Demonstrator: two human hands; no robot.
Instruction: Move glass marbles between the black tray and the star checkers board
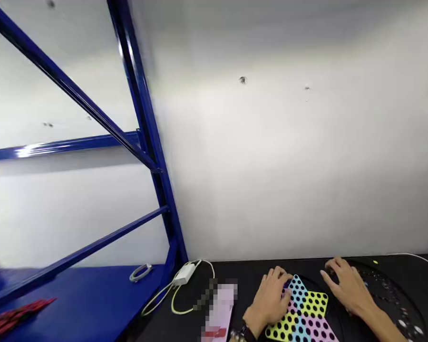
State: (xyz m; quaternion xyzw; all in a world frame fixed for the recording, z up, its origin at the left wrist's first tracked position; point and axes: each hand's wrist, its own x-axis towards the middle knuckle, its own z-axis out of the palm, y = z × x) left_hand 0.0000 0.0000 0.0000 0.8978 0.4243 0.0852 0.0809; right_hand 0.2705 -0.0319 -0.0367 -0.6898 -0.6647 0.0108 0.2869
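A star-shaped Chinese checkers board (299, 316) lies at the bottom of the view. Its points are yellow, pink and light blue, dotted with dark round holes. My left hand (271, 297) rests on the board's upper left part, fingers bent and apart, covering some of it. To the right of the board, my right hand (349, 287) hovers at the left side of a dark round tray (410, 299), thumb and fingers apart. Small beads or marbles (388, 287) lie scattered in the tray, too small to tell clearly. Nothing shows between the right fingers.
Left of the board lies a pale pink flat object (221, 308), partly pixelated. Beside it, a white adapter box (184, 274) sits with its cable. A blue metal rack (92, 304) holds a grey ring and a red cloth-like item. A white wall (288, 166) stands behind the black table.
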